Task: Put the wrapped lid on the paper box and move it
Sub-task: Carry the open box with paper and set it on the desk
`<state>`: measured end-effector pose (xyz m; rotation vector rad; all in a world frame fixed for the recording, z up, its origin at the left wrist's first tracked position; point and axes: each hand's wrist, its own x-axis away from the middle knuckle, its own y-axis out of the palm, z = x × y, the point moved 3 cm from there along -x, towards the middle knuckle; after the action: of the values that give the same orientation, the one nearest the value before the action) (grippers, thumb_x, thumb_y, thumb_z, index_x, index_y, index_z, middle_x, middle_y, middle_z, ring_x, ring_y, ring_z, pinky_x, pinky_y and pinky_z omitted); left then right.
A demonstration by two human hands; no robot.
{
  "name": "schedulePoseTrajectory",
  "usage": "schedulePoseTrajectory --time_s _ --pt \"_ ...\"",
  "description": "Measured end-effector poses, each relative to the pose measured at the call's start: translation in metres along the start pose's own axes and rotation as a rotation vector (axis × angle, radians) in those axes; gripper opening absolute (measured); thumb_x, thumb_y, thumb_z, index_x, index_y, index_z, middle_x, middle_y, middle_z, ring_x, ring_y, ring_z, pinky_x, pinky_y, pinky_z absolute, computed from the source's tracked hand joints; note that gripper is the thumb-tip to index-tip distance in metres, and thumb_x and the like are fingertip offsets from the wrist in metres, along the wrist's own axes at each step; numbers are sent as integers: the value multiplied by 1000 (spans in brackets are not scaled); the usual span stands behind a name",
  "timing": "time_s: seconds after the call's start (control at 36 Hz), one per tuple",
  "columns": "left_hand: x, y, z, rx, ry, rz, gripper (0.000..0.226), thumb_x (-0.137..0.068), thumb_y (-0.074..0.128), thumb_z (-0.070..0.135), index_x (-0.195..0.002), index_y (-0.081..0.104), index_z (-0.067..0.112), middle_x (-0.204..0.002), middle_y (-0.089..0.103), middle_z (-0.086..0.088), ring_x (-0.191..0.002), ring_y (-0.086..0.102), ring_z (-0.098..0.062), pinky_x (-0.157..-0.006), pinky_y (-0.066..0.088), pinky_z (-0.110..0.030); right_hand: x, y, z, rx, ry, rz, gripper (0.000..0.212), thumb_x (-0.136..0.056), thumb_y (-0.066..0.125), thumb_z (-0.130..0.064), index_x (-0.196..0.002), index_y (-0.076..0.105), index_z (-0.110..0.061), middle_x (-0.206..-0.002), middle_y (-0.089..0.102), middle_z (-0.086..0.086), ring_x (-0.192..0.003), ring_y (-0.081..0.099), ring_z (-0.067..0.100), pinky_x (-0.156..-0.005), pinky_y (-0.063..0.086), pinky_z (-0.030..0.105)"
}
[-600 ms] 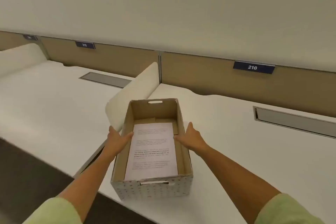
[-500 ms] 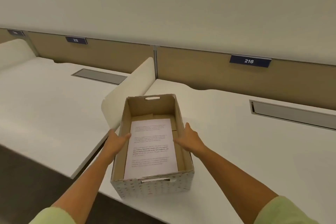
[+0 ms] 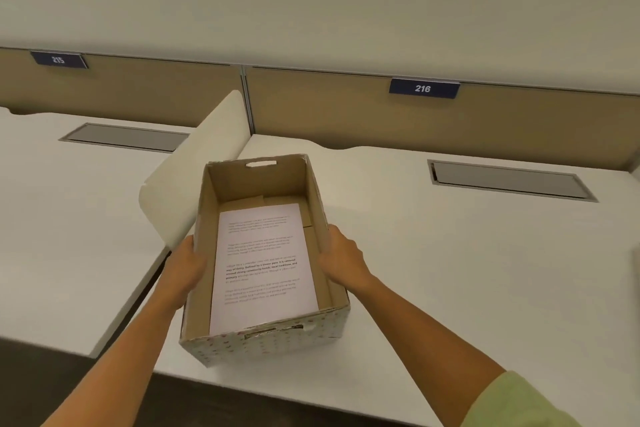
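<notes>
Both hands have shifted since the earlier frames from resting over the rims to pressing flat against the outer side walls of the paper box, and the box now sits slightly rotated with its near end toward 7 o'clock. Nearest the camera, a pale green sleeve shows at 5 o'clock on the right arm. The paper box stands open, with no lid on it, at the near edge of the white table; its outside carries a dotted wrapping, and a handle slot is cut in each end wall. The left hand lies against the left wall at 9 o'clock of the box, fingers pressed together and flat on the cardboard. The right hand lies against the right wall at 3 o'clock, fingers together, with the thumb at the rim. A printed sheet lies flat on the box floor. Beyond the box at 11 o'clock, a white rounded divider stands upright between two table sections. Farther back, a grey cable hatch is set in the table at 2 o'clock. A blue plate reading 216 is fixed to the tan back panel.
</notes>
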<state>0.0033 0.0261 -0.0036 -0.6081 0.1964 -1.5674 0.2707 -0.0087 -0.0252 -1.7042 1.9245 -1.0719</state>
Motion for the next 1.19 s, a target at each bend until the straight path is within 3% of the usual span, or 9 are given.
schedulePoseTrajectory --time_s 0.08,0.19,0.31,0.44,0.64,0.86,1.0,1.11,1.19 --pt "2 9 16 -16 56 10 15 -97 53 39 -103 61 28 -98 70 -6 -91 70 -31 -76 58 -53 7 -18 6 -28 8 28 59 -91 50 -7 -147 32 -14 -121 61 12 -88 55 26 -72 43 34" --pt "8 30 38 -87 74 0 36 -96 53 44 -123 55 20 -109 67 -10 -95 68 -33 -82 56 -58 19 -46 22 -37 28 75 62 -90 50 -6 -148 31 -15 -119 61 11 -82 50 21 -69 43 33" --pt "23 60 63 -140 107 34 33 -100 48 33 -125 51 12 -114 63 -14 -97 64 -35 -84 55 -56 34 -78 45 -47 41 124 61 -89 52 -6 -146 33 -16 -120 62 10 -85 52 21 -71 47 34" --pt "50 106 94 -152 154 8 38 -99 50 37 -129 49 13 -113 62 -12 -95 65 -34 -79 55 -52 62 -119 86 -77 71 191 63 -89 52 -6 -148 32 -18 -126 61 10 -85 49 20 -71 44 34" --pt "84 177 126 -161 226 -74 36 -98 52 39 -124 51 15 -110 63 -10 -91 65 -31 -72 53 -47 100 -177 149 -71 123 265 65 -91 51 -8 -151 30 -19 -139 56 9 -115 58 33 -76 42 34" --pt "115 251 151 -148 262 -168 30 -99 49 40 -121 51 18 -111 64 -10 -93 67 -33 -72 55 -48 135 -216 215 -89 168 268 63 -93 53 -7 -150 29 -18 -138 55 12 -113 58 32 -76 46 35" --pt "133 284 160 -136 294 -215 22 -98 49 45 -110 53 26 -104 66 -5 -83 68 -24 -65 54 -39 146 -228 249 -111 189 272 61 -94 57 -10 -148 31 -17 -140 53 12 -115 58 33 -80 48 35" --pt "139 304 164 -128 286 -256 28 -96 52 44 -113 56 23 -105 68 -6 -84 70 -25 -65 57 -39 148 -233 268 -134 216 277 63 -94 56 -10 -151 29 -18 -146 49 13 -122 55 35 -86 48 37" --pt "137 318 165 -130 266 -272 38 -97 52 44 -124 55 18 -111 67 -8 -90 70 -29 -74 59 -47 147 -236 280 -152 243 279 67 -94 59 -11 -152 27 -18 -151 45 13 -128 51 37 -94 48 42"
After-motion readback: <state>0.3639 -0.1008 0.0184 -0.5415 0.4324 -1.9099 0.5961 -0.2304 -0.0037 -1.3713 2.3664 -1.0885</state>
